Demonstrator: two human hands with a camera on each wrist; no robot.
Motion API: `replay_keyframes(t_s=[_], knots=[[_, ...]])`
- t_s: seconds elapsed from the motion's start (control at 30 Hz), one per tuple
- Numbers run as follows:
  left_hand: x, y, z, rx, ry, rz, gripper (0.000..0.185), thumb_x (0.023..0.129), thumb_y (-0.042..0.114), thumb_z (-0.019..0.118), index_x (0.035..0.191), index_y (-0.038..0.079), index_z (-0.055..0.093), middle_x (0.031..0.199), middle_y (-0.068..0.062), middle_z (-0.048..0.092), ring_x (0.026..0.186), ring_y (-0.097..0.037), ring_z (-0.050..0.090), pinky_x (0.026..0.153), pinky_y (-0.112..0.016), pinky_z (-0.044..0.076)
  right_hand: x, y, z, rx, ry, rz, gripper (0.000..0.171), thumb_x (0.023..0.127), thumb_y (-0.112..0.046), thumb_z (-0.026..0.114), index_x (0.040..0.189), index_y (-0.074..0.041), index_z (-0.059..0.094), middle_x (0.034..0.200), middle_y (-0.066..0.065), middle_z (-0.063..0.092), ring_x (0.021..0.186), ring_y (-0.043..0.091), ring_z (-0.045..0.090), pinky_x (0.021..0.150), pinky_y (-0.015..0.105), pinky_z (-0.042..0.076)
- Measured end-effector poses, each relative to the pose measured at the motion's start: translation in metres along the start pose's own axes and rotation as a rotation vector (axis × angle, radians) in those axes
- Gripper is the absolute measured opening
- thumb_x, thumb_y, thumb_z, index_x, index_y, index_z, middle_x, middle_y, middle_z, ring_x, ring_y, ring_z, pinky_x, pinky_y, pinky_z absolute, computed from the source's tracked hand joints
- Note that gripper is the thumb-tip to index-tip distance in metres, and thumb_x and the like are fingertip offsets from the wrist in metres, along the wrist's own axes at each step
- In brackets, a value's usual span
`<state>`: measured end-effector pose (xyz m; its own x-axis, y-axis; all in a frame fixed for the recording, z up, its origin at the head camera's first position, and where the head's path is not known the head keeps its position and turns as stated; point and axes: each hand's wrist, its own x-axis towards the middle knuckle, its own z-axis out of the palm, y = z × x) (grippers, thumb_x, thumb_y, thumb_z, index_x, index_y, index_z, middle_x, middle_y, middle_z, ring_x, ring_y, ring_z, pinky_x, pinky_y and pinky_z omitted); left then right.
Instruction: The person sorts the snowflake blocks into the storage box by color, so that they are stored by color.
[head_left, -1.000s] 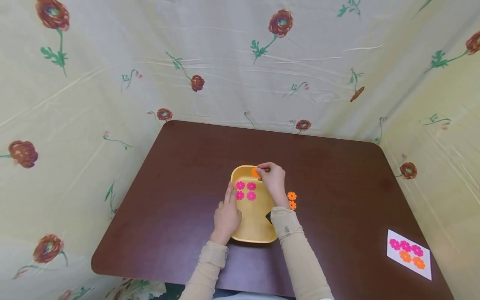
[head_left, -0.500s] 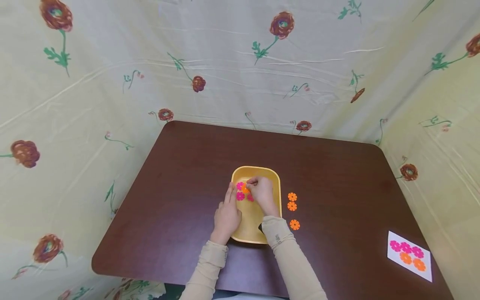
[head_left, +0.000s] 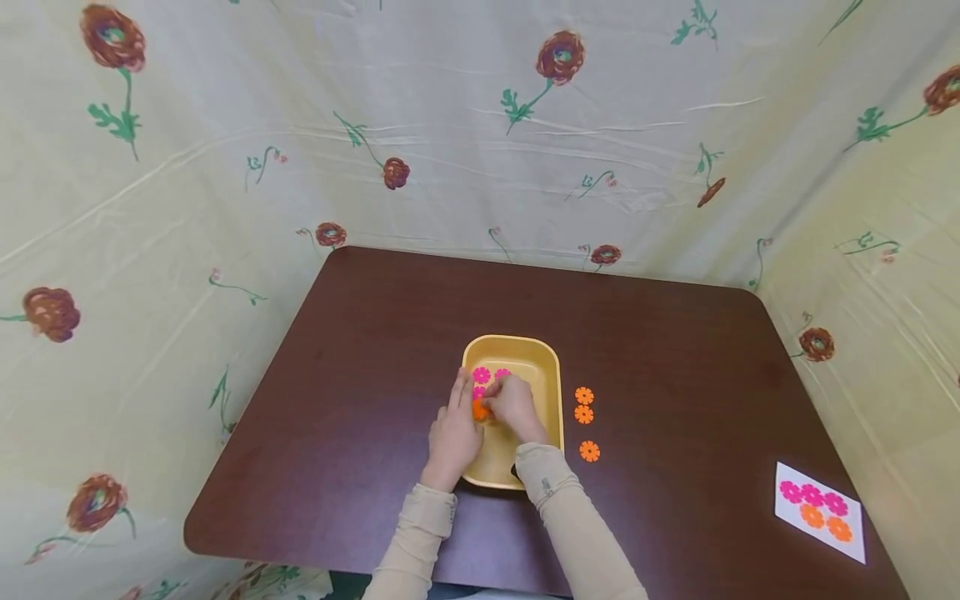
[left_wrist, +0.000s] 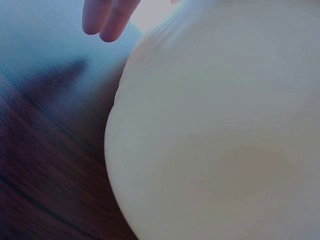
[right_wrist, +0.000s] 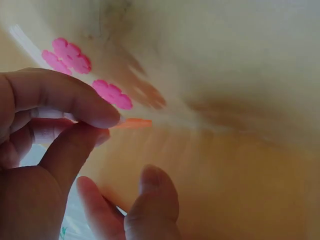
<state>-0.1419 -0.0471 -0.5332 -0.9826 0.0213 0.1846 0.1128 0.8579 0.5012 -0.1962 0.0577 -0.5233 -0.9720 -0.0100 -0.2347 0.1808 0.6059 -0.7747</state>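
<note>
I am looking down at a dark brown wooden tabletop (head_left: 360, 400) with a shallow yellow plastic tray (head_left: 542, 367) near its middle, closer to the near edge. My right hand (head_left: 512, 407) is inside the tray, toward its left side, and pinches a small flat orange flower-shaped piece (head_left: 480, 410) between thumb and forefinger; the other fingers are loosely curled. In the right wrist view the same orange piece (right_wrist: 131, 123) shows edge-on at my fingertips (right_wrist: 102, 120), held low over the tray floor; I cannot tell whether it touches the floor. Just beyond it, toward the far end of the tray, lie flat pink flower-shaped pieces (head_left: 482, 375), partly hidden by my fingers.

My left hand (head_left: 454, 429) rests against the tray's left rim with its fingers straight and lying along the edge, gripping nothing. The left wrist view is blurred; it shows two fingertips (left_wrist: 107, 22) above the tabletop beside the tray's pale outer wall (left_wrist: 225, 140).

On the bare tabletop just right of the tray lie three more orange flower pieces (head_left: 584, 414), two close together and one nearer the near edge. Close to the near right corner lies a white card (head_left: 819, 510) printed with pink and orange flowers. A pale yellow cloth with red flowers (head_left: 480, 125) hangs behind and beside the tabletop.
</note>
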Motion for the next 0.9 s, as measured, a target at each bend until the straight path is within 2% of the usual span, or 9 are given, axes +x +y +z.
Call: replay_keyframes(t_s=[0.13,0.27,0.53,0.73,0.9], knots=[[-0.0005,-0.0001,-0.0007,-0.001,0.018,0.01,0.066,0.074,0.005,0.064,0.136,0.007,0.043,0.147,-0.004,0.032,0.059,-0.029,0.049,0.048,-0.039,0.042,-0.0008,-0.0004,0.0018,0.036,-0.053,0.033,0.005,0.076,0.004,0.067,0.078,0.004,0.063,0.069,0.01,0.06,0.05,0.016,0.061,0.047,0.023,0.049],[-0.0005,0.0004,-0.0014,-0.006,0.019,0.01,0.063,0.076,0.005,0.063,0.136,0.007,0.043,0.147,-0.004,0.032,0.061,-0.03,0.051,0.048,-0.04,0.042,0.0003,-0.0007,0.0039,0.02,-0.08,0.066,0.005,0.076,0.006,0.066,0.074,0.003,0.061,0.072,0.011,0.06,0.054,0.022,0.064,0.048,0.024,0.05],[0.0008,-0.0001,-0.0007,-0.002,-0.014,0.001,0.065,0.077,0.005,0.063,0.138,0.008,0.041,0.148,-0.003,0.03,0.06,-0.028,0.049,0.047,-0.038,0.041,0.0019,0.003,0.0052,0.018,-0.088,0.092,0.008,0.073,0.009,0.065,0.071,0.002,0.061,0.07,0.01,0.06,0.052,0.018,0.062,0.049,0.025,0.051],[0.0012,-0.0006,0.0003,-0.013,-0.009,0.003,0.065,0.077,0.007,0.064,0.137,0.008,0.042,0.148,-0.002,0.03,0.06,-0.028,0.05,0.047,-0.038,0.041,0.0021,0.0015,0.0045,-0.107,-0.072,0.053,0.007,0.07,0.006,0.066,0.067,0.0,0.064,0.063,0.006,0.059,0.047,0.014,0.059,0.045,0.021,0.046],[0.0002,-0.001,-0.0013,-0.015,-0.005,0.004,0.066,0.074,0.006,0.066,0.136,0.007,0.043,0.147,-0.003,0.031,0.06,-0.028,0.049,0.047,-0.038,0.041,0.0034,0.0012,0.0065,-0.198,-0.074,0.006,0.009,0.07,0.003,0.068,0.064,-0.002,0.064,0.058,0.004,0.058,0.048,0.013,0.055,0.05,0.022,0.045]])
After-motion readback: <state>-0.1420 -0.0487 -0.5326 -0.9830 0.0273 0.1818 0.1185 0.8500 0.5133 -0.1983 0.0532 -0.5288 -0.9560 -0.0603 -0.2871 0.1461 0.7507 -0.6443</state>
